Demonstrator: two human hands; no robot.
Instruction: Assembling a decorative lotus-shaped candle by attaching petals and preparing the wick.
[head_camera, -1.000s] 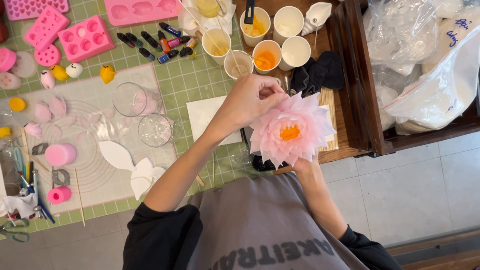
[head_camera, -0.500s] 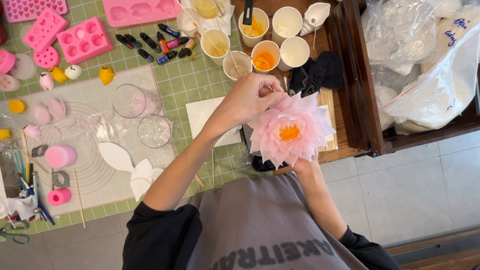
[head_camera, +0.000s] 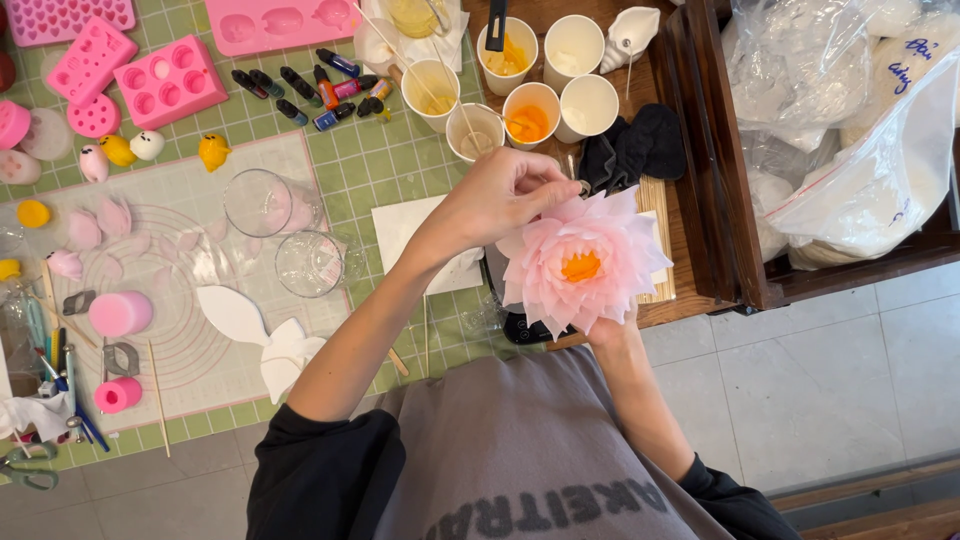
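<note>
**Pink flower held over the table edge**

The left hand pinches an outer petal of the pink flower. The right hand grips the flower from beneath, mostly hidden. Paper cups stand just beyond; two glass bowls sit on the green mat.

grey printed shirt, black sleeves

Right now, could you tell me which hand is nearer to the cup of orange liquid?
Left. The left hand is just short of the cup, pinching the flower at its top petals; the right hand is farther off, holding the flower from underneath.
</note>
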